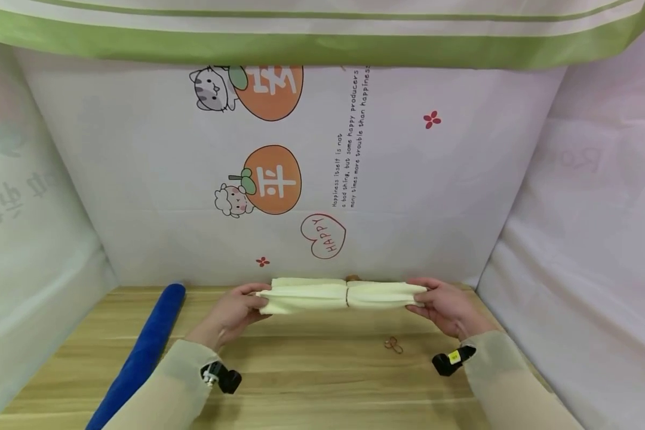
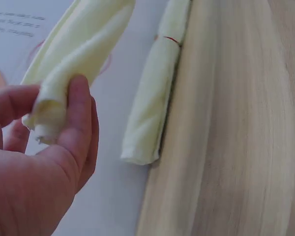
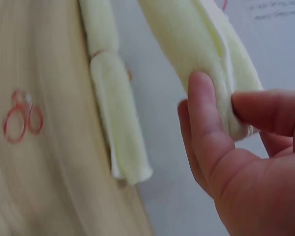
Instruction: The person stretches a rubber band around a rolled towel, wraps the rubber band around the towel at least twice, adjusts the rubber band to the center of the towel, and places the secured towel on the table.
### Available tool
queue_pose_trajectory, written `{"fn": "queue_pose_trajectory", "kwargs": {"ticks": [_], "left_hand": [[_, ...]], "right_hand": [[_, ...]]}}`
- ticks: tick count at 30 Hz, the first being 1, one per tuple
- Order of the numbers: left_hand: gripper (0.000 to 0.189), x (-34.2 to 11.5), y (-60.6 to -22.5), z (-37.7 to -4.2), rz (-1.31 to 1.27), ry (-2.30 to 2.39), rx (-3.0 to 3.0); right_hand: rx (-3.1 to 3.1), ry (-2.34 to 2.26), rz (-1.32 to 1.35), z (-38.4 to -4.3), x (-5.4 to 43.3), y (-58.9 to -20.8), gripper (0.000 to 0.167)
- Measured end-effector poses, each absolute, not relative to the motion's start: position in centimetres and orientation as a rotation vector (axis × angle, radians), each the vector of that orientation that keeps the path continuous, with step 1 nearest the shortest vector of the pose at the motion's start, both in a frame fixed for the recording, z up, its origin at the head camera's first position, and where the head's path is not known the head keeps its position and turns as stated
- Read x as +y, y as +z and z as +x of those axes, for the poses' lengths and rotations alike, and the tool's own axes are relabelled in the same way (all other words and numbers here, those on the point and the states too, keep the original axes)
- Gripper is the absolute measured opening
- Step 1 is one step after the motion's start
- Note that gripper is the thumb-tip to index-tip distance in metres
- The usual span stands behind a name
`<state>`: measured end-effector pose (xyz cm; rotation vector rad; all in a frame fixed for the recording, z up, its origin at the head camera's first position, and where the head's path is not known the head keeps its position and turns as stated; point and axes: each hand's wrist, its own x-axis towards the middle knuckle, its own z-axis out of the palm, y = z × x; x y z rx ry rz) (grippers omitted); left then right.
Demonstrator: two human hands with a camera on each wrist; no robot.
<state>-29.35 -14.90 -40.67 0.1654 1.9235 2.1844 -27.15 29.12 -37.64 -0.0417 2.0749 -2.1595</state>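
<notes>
A pale yellow rolled cloth [image 1: 301, 297] stretches level between both hands near the back of the table. My left hand [image 1: 240, 309] pinches its left end between thumb and fingers; the spiral of the roll shows at that end in the left wrist view. At the opposite end my right hand [image 1: 446, 306] grips the roll, thumb on one side and fingers on the other. A second pale yellow roll [image 2: 150, 98] lies along the table's back edge, bound round its middle by a thin reddish band [image 3: 99, 52]. In the head view the held roll largely overlaps it.
Loose reddish bands [image 1: 393, 344] lie on the wooden table [image 1: 322, 382], right of the middle. A long blue roll [image 1: 145, 352] slants along the left side. White printed sheeting [image 1: 387, 179] rises behind the table and encloses both sides.
</notes>
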Motion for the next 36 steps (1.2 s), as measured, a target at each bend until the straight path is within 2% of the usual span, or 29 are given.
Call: {"fn": "queue_pose_trajectory", "kwargs": {"ticks": [8,13,22,36], "left_hand": [[0.033,-11.8,-42.3,-32.2,0.033,2.067,2.111],[0.032,-10.7,-43.2,-33.5,-0.017,2.040,2.149],[0.031,-9.9,-43.9,-34.8,-0.045,2.045,2.161],[0.029,-9.7,-44.4,-35.3,-0.085,2.021,2.222]], "right_hand": [[2.209,-2.062,0.200,-29.8,30.4,-41.2,0.052],[2.247,-1.992,0.240,-31.1,30.7,-42.9,0.052],[2.045,-2.146,0.342,-32.2,30.1,-43.7,0.052],[2.135,-2.108,0.440,-33.6,29.1,-44.2,0.049]]}}
